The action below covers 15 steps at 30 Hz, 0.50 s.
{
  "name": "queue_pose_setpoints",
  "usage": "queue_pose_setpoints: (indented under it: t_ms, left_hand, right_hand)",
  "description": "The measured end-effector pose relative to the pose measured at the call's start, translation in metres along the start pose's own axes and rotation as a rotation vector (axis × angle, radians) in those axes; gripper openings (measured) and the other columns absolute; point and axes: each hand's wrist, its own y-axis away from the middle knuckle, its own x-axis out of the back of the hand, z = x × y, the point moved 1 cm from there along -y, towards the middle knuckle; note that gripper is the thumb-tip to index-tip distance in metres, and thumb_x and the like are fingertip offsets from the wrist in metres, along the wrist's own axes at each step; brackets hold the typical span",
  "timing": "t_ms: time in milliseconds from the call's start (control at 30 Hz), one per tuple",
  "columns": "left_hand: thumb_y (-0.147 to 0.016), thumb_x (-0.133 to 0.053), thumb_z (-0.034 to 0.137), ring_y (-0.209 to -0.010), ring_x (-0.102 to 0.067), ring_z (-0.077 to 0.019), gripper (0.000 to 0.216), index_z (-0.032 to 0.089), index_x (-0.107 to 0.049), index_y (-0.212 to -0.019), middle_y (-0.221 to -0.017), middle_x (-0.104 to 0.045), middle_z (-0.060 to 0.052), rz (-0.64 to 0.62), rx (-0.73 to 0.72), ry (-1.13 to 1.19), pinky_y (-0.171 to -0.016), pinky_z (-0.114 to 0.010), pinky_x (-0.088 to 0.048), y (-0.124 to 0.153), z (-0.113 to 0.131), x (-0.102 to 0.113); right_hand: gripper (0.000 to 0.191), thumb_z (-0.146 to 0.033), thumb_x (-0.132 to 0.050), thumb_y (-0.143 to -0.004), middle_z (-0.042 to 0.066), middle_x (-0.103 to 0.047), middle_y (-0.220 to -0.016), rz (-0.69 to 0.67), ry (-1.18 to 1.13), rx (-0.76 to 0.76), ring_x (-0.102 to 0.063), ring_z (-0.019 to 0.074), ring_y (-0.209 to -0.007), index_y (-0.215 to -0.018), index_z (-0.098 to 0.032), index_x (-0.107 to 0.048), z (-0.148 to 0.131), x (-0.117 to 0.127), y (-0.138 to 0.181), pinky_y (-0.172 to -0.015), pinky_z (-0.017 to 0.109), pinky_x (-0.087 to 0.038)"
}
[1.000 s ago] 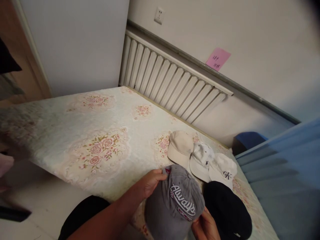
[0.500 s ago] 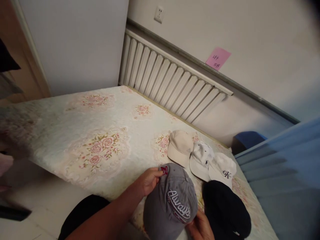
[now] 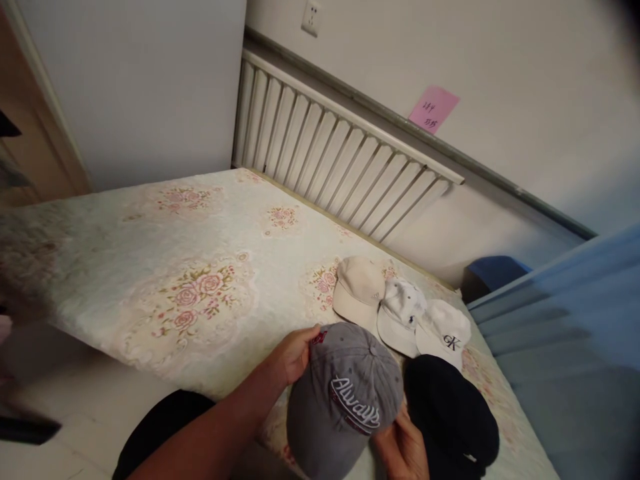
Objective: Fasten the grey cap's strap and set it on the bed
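Observation:
A grey baseball cap with white "Always" lettering is held between my two hands above the near edge of the bed. My left hand pinches its far left edge beside a dark red patch. At the cap's lower right side, my right hand grips the edge, its fingertips partly hidden by the cap. A black cap lies just right of my right hand. Beyond it sit a beige cap, a white cap with a small dark logo and a white cap with "CK"-like letters, overlapping in a row.
The bed has a pale floral cover. A white radiator runs along the wall behind it. Blue curtain fabric hangs at the right, near a dark blue object. A black rounded item shows below my left forearm.
The grey cap has turned and tilted slightly in my hands, so its red patch shows less. Both hands keep their hold. The camera view has shifted a little.

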Motion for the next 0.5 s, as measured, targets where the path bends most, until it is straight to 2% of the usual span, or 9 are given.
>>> queue_pose_setpoints:
  t_ms: [167, 400, 500]
  left_hand:
    - [-0.076, -0.064, 0.033, -0.087, -0.065, -0.0255, 0.027, 0.011, -0.067, -0.092, -0.076, -0.072, -0.008, 0.009, 0.057, -0.039, -0.087, -0.036, -0.040, 0.001, 0.003, -0.003]
    - [-0.074, -0.064, 0.016, -0.072, -0.064, -0.0178, 0.014, 0.012, -0.067, -0.086, -0.078, -0.071, -0.007, -0.121, -0.108, -0.040, -0.078, -0.030, -0.042, 0.006, 0.023, -0.012]
    - [-0.075, -0.065, 0.020, -0.073, -0.065, -0.0181, 0.014, 0.011, -0.067, -0.085, -0.076, -0.071, -0.007, -0.124, -0.059, -0.022, -0.079, -0.030, -0.043, 0.006, 0.029, -0.014]
  right_hand:
    - [0.029, -0.043, -0.072, -0.070, 0.005, -0.075, -0.091, 0.005, -0.036, -0.084, -0.068, 0.0206, -0.089, -0.091, -0.024, -0.073, -0.007, -0.004, -0.002, -0.095, 0.042, -0.045]
    - [0.022, -0.029, -0.075, -0.069, 0.003, -0.075, -0.091, 0.019, 0.052, -0.004, -0.068, 0.0200, -0.089, -0.090, -0.025, -0.073, -0.019, -0.011, 0.000, -0.093, 0.039, -0.048]
    - [0.030, -0.025, -0.075, -0.067, 0.002, -0.073, -0.100, -0.011, 0.072, 0.033, -0.066, 0.0222, -0.099, -0.097, -0.028, -0.071, -0.031, -0.024, 0.009, -0.092, 0.040, -0.049]
